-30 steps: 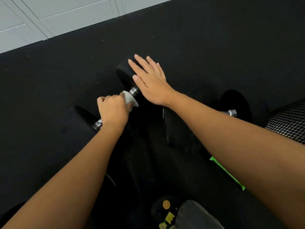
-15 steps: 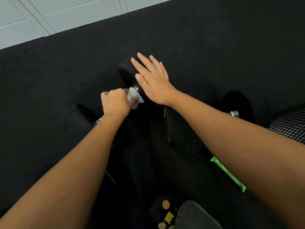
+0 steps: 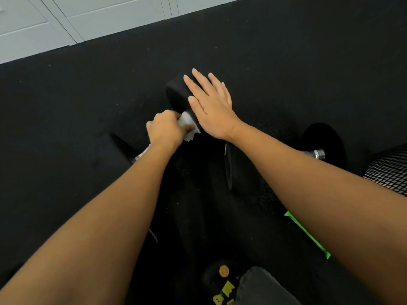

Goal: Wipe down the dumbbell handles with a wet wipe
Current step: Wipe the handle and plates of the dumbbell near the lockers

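A black dumbbell (image 3: 176, 93) lies on the dark floor, its far head up near the middle and its near head at the left. My left hand (image 3: 165, 128) grips a white wet wipe (image 3: 187, 122) wrapped round the metal handle, hard against the far head. Flat on top of that far head rests my right hand (image 3: 211, 106), fingers straight. Most of the handle is hidden under my left hand and wrist. A second black dumbbell (image 3: 323, 142) lies at the right, with a bit of its chrome handle showing past my right forearm.
A green packet (image 3: 308, 236) lies on the floor under my right forearm. A black mesh object (image 3: 389, 170) sits at the right edge. Pale wall panels (image 3: 66, 23) run along the far left. A dark shoe with small charms (image 3: 224, 282) is at the bottom.
My left hand has slid the wipe along the handle from its middle up to the far head. My right hand has stayed flat on that head.
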Action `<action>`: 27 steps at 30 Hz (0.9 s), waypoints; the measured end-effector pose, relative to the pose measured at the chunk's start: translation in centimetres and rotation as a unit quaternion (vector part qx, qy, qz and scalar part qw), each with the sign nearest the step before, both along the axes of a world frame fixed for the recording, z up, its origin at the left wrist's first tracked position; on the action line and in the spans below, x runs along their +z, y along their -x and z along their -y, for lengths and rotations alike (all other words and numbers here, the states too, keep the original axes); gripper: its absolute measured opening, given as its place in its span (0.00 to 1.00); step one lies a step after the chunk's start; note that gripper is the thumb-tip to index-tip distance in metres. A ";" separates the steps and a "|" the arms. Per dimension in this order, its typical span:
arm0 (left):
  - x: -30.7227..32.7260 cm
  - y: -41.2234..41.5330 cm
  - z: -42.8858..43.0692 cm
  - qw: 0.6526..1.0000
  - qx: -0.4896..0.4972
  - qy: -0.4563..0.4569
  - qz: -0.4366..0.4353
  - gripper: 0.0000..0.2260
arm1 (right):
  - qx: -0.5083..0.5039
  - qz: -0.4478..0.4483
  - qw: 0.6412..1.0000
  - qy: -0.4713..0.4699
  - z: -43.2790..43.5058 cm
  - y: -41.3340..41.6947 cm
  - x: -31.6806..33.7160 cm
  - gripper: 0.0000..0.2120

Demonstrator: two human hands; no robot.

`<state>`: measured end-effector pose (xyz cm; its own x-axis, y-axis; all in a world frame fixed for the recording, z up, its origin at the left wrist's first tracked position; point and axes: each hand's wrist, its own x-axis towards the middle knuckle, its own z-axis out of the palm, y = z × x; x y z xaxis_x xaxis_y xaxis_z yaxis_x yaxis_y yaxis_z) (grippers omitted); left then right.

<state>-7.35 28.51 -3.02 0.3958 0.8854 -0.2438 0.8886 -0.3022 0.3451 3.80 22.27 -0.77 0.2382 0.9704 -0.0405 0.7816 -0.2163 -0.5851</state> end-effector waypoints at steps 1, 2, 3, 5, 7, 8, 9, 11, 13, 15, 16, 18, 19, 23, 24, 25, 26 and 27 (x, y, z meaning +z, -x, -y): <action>-0.1 -0.4 0.1 1.000 -0.001 -0.009 -0.002 0.12 | 0.000 0.000 1.000 -0.001 0.0 0.0 0.0 0.22; -0.2 -0.6 0.1 1.000 -0.003 -0.018 -0.006 0.12 | 0.001 0.000 1.000 -0.001 0.0 0.1 0.0 0.22; -0.3 -0.6 0.2 1.000 -0.010 -0.028 -0.012 0.12 | 0.003 0.001 1.000 -0.001 0.0 0.0 0.0 0.22; -0.6 0.0 0.3 0.998 -0.034 -0.051 -0.026 0.13 | 0.003 0.002 1.000 -0.003 0.0 0.0 -0.1 0.23; -0.5 0.7 0.3 0.994 -0.059 -0.070 -0.057 0.15 | 0.004 0.003 1.000 -0.002 0.0 -0.1 -0.2 0.23; -0.3 1.1 0.3 0.992 -0.069 -0.074 -0.077 0.16 | 0.006 0.004 1.000 -0.002 0.0 -0.1 -0.2 0.23; -0.2 1.5 0.3 0.990 -0.077 -0.074 -0.097 0.16 | 0.009 0.005 1.000 -0.001 0.0 -0.2 -0.2 0.23; 0.2 2.2 0.0 0.984 -0.091 -0.072 -0.133 0.17 | 0.011 0.007 1.000 -0.001 0.0 -0.2 -0.2 0.23; 0.6 2.7 -0.4 0.979 -0.103 -0.056 -0.168 0.17 | 0.011 0.006 1.000 -0.002 0.1 -0.2 -0.1 0.23; 1.0 2.6 -0.7 0.974 -0.106 -0.036 -0.199 0.15 | 0.012 0.007 1.000 -0.001 0.0 -0.2 -0.2 0.23; 1.1 2.2 -0.8 0.971 -0.105 -0.030 -0.212 0.15 | 0.012 0.008 1.000 0.000 0.0 -0.2 -0.2 0.23; 1.4 1.4 -0.6 0.968 -0.103 -0.033 -0.225 0.16 | 0.009 0.013 1.000 -0.002 0.0 -0.2 -0.2 0.23; 1.4 1.0 -0.4 0.969 -0.101 -0.040 -0.222 0.16 | 0.006 0.015 1.000 -0.004 0.0 -0.1 -0.2 0.23; 0.1 1.0 0.7 0.977 -0.113 -0.098 -0.154 0.06 | 0.001 0.018 1.000 -0.004 -0.1 0.1 -0.3 0.23; -0.2 1.2 0.9 0.977 -0.116 -0.111 -0.140 0.09 | 0.002 0.020 1.000 -0.003 -0.1 0.0 -0.3 0.23; -0.4 1.4 1.0 0.977 -0.117 -0.115 -0.135 0.12 | 0.004 0.021 1.000 -0.004 -0.1 0.0 -0.2 0.23; -0.4 1.7 1.0 0.977 -0.117 -0.115 -0.135 0.13 | 0.007 0.020 1.000 -0.004 -0.1 0.0 -0.2 0.23; -0.3 2.0 0.9 0.977 -0.117 -0.110 -0.140 0.14 | 0.009 0.019 1.000 -0.003 -0.1 -0.1 -0.2 0.23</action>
<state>-9.30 27.58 -3.32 0.5389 0.8215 -0.1862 0.8363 -0.5482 0.0015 3.86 22.36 -0.96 0.2219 0.9747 -0.0266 0.8068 -0.1988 -0.5564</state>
